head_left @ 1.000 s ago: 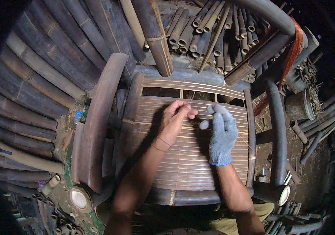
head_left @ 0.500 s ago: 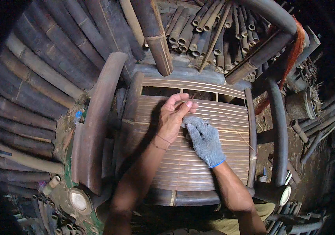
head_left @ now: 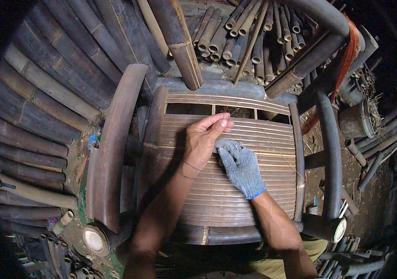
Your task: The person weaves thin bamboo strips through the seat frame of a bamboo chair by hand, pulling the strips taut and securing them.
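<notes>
A bamboo chair with a slatted seat [head_left: 228,186] is in front of me. My left hand [head_left: 203,137], bare, is over the seat's far part, its thumb and fingers pinched on a thin reddish strand [head_left: 226,109]. Whether the strand is thread or wire I cannot tell. Just right of it and nearer me, my right hand [head_left: 242,165], in a grey knitted glove with a blue cuff, is closed above the slats. What its fingers hold, if anything, is hidden. Beyond the left fingertips runs a dark gap [head_left: 189,108] between slats, crossed by narrow strips.
Thick bamboo armrests stand on the left [head_left: 121,139] and right [head_left: 331,158]. Bamboo back posts [head_left: 180,46] rise at the far side. Cut bamboo tubes [head_left: 235,32] are stacked behind the chair. Long dark poles [head_left: 45,88] lean at left. An orange-red strap [head_left: 349,56] hangs at upper right.
My left fingers have straightened and pressed closer together, still pinching the strand, whose end now points up past the fingertips. The gloved right hand has barely moved.
</notes>
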`<state>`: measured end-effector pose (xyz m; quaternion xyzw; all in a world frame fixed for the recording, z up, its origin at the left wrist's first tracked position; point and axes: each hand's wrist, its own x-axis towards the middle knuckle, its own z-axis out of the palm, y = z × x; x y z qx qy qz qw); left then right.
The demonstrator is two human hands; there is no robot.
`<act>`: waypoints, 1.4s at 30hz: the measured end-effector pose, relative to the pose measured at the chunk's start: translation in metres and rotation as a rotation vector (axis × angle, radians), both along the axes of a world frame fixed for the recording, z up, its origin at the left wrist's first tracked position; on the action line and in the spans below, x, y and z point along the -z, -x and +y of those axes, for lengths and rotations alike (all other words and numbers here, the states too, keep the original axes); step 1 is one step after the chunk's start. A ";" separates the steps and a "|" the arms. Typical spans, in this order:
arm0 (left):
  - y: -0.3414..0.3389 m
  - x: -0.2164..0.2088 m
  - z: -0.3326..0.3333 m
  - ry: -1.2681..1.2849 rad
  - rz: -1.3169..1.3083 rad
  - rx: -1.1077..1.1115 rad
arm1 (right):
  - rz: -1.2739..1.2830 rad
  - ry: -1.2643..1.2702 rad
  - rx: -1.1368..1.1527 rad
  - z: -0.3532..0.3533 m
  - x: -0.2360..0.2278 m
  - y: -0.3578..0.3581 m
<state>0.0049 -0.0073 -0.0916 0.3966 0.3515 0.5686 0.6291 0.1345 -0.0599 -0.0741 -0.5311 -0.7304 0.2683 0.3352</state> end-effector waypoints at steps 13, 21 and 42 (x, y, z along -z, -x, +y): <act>0.003 -0.010 -0.001 0.120 0.075 0.016 | -0.098 -0.117 -0.118 -0.004 0.007 -0.004; 0.018 -0.007 0.004 -0.027 0.699 -0.042 | -0.175 -0.071 -0.055 -0.012 -0.050 -0.016; 0.016 -0.023 -0.007 -0.168 0.979 0.210 | -0.284 -0.426 -0.002 0.020 -0.012 -0.040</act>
